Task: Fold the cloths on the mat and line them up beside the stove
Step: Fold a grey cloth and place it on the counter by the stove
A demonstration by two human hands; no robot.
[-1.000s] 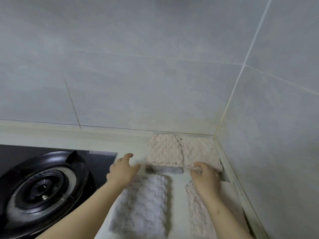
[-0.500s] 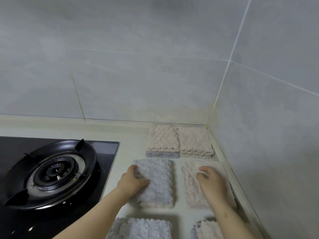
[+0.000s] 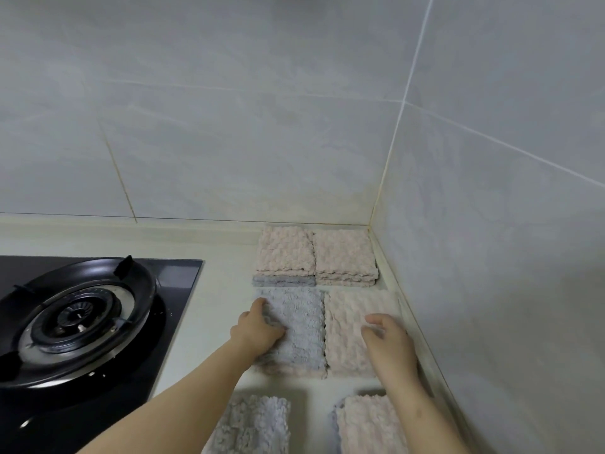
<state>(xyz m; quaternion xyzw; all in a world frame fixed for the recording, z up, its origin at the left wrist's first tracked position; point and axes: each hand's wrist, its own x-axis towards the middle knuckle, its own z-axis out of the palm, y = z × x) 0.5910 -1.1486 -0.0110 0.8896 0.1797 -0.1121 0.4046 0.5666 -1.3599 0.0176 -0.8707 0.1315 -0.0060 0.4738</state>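
Two cloths to square: left hand (image 3: 258, 329) gripping grey cloth (image 3: 304, 322), right hand (image 3: 389, 345) flat on pink cloth (image 3: 347, 322); slide evenly toward back corner of counter (image 3: 222, 290).

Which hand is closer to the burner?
Left. Left hand sits on the grey cloth right of the burner; right hand sits farther right on the pink cloth by the wall.

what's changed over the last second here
Both hands came back from the far row to the middle pair: the left hand took hold of the grey cloth, the right hand rests on the pink cloth. The pair, apart before, now touch. The far row and stove stayed put.
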